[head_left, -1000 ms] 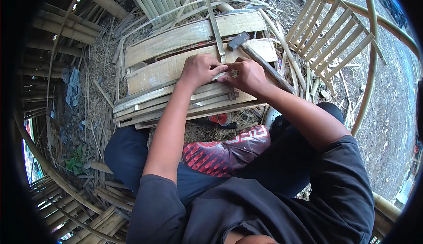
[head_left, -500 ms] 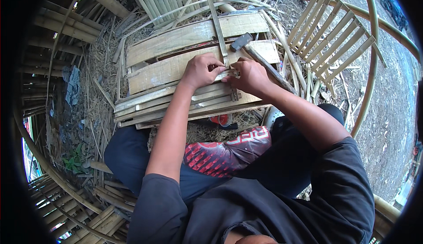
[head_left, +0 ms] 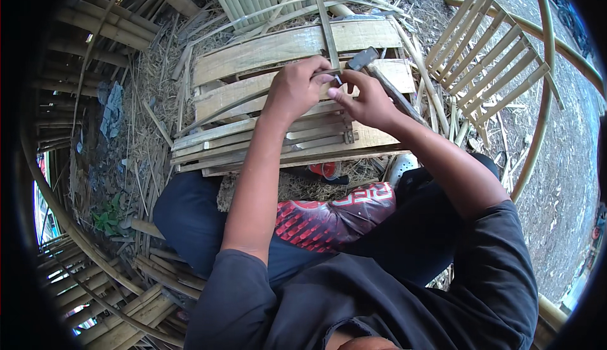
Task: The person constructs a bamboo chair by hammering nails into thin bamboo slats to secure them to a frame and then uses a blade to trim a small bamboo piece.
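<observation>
My left hand (head_left: pixel 296 89) is closed on a thin bamboo strip (head_left: pixel 237 104), which slants up from the lower left over the wooden slats of a low work stand (head_left: pixel 256 51). At the strip's right end, the thumb and forefinger of my right hand (head_left: pixel 368 102) pinch close to my left fingertips. A small pale glint shows between them; its detail is too small to read. Another long strip (head_left: pixel 325 24) runs away from me just beyond my fingers. Below my hands lie several split bamboo pieces (head_left: pixel 208 140), stacked along the stand's near side.
A hammer (head_left: pixel 363 58) rests on the stand's right side, its handle slanting toward me. A slatted bamboo frame (head_left: pixel 487 53) stands at the far right, near a curved bamboo pole (head_left: pixel 545 97). Bamboo scraps and straw cover the ground at left. A red container (head_left: pixel 325 170) sits below the near edge.
Both hands have lifted slightly from the stacked pieces and moved away from me. The slanting strip is now raised above the stack. The whole view has shifted a little.
</observation>
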{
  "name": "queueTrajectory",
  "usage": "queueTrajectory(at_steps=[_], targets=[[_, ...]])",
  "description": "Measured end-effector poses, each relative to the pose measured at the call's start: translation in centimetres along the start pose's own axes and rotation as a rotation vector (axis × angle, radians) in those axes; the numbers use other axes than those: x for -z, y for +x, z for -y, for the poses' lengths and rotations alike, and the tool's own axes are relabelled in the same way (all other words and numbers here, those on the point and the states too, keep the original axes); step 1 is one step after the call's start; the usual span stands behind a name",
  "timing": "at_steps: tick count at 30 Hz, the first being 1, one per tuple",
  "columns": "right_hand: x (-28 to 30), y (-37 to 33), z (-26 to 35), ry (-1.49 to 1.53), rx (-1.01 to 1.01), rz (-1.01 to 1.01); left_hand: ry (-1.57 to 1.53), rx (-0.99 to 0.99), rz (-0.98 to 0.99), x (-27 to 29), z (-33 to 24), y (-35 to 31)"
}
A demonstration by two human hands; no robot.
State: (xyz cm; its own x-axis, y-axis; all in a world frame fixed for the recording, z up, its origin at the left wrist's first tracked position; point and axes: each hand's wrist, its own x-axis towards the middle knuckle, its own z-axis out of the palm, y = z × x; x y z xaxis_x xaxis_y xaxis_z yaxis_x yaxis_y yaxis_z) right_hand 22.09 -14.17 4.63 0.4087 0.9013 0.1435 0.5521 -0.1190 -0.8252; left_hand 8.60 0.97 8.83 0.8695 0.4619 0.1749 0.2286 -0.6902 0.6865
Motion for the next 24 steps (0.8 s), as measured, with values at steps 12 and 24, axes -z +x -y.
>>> queueTrajectory(at_steps=[12,24], targets=[[1.8,0.3,2.3,0.078,0.163,0.032,0.055,-0.221,-0.128,2.8,-1.6,-1.4],[1.8,-0.1,1.1,0.123,0.209,0.057,-0.02,-0.312,-0.037,2.0,-1.6,-1.2]])
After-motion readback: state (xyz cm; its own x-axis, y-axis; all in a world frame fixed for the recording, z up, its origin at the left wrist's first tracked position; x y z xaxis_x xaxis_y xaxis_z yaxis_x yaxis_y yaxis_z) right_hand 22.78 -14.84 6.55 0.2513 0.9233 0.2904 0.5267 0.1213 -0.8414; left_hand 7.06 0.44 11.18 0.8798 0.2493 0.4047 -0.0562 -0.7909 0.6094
